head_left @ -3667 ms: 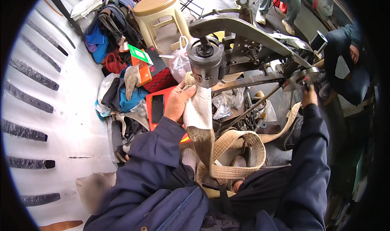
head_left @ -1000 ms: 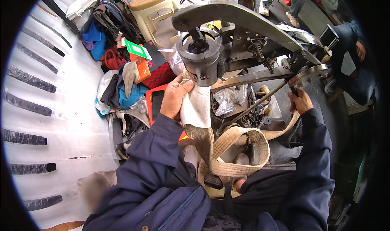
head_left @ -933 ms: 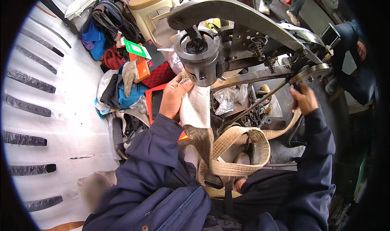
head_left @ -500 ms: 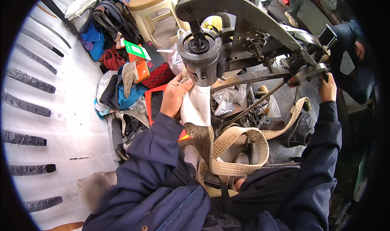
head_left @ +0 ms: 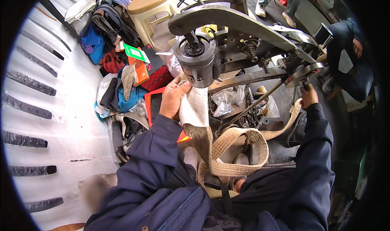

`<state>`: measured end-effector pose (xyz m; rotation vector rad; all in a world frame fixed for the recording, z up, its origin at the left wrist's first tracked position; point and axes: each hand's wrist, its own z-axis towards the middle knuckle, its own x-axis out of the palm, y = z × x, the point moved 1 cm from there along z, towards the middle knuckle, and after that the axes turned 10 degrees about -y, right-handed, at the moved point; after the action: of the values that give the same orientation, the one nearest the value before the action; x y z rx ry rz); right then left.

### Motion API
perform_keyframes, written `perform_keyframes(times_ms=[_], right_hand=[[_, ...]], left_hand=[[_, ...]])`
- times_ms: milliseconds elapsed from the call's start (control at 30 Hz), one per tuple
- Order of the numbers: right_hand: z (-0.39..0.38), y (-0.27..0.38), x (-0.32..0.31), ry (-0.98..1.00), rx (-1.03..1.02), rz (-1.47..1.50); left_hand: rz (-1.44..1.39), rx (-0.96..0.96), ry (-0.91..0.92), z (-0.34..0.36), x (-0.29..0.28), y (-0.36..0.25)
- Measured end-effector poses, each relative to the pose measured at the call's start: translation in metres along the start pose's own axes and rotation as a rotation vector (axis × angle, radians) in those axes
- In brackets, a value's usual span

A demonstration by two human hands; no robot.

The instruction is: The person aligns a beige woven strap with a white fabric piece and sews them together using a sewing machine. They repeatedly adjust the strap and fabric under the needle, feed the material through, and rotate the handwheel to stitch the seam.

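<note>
A hand-cranked sewing machine (head_left: 197, 62) of dark metal stands before me, its round head over a white fabric piece (head_left: 194, 109). My left hand (head_left: 172, 100) pinches the left edge of this fabric, thumb on top, close under the head. Below, the fabric meets a dark brown section and a long beige webbing strap (head_left: 260, 147), which loops over my lap and trails right. At the machine's right end, my right hand (head_left: 309, 96) is closed round the dark crank handle (head_left: 304, 84) below the hand wheel (head_left: 304, 75). The stitching point is hidden by the head.
A beige plastic stool (head_left: 150, 1) stands at the far left, near piled bags and clothes (head_left: 107, 23). Tools, scissors (head_left: 252, 112) and clear plastic bags (head_left: 227, 99) lie beneath the machine. Wrapped dark strips hang on the white left sheet (head_left: 73, 121). Another person (head_left: 351, 56) sits at the right.
My right hand has swung down and left with the crank handle. The machine's top parts have shifted slightly left in view; my left hand keeps its hold on the fabric.
</note>
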<state>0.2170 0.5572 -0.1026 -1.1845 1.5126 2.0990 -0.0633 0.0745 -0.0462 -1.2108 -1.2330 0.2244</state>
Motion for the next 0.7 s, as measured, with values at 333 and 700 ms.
perform_keyframes(times_ms=[333,700], right_hand=[[-0.067,0.138,-0.059,-0.015,-0.163,0.229],[-0.008,0.088,-0.083,-0.291,-0.114,-0.064]], left_hand=[[0.003,-0.005,-0.007,0.0,-0.002,0.001],[0.028,0.006,0.003,0.003,-0.001,0.0]])
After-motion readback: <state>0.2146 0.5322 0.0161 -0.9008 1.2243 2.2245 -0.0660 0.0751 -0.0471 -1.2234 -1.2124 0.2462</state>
